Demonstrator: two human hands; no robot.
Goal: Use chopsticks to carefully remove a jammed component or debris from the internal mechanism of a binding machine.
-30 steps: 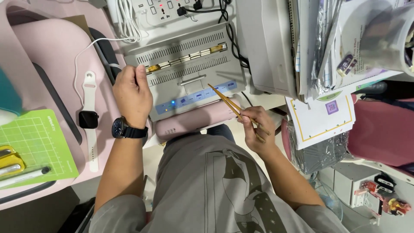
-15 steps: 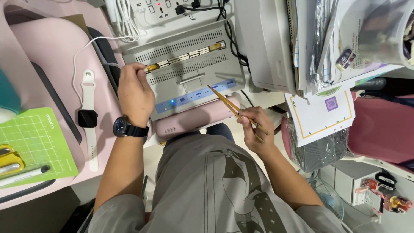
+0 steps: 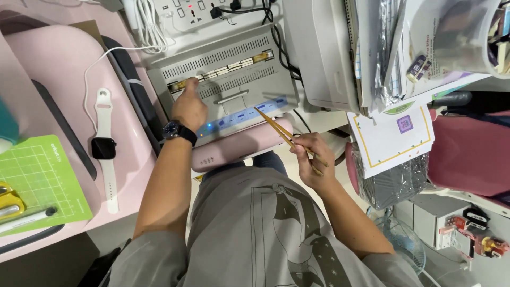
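Note:
My left hand (image 3: pixel 188 103), with a dark watch on the wrist, rests on top of a grey machine (image 3: pixel 234 79), its fingers at the left end of a slot that holds a gold strip (image 3: pixel 228 68). My right hand (image 3: pixel 313 159) holds a pair of thin wooden sticks (image 3: pixel 276 127) that point up and left toward the machine's row of blue lights (image 3: pixel 244 114). A pink case (image 3: pixel 239 146) lies along the machine's front edge, between my two arms.
A white smartwatch (image 3: pixel 103 146) on its cable lies on a pink device at left, beside a green cutting mat (image 3: pixel 40 180) with pens. A white power strip (image 3: pixel 212 10) sits behind the machine. Papers, a white box and a red chair (image 3: pixel 473 151) crowd the right.
My left hand has slid up the machine's top to the left end of the gold strip. The right hand with the sticks has stayed about where it was.

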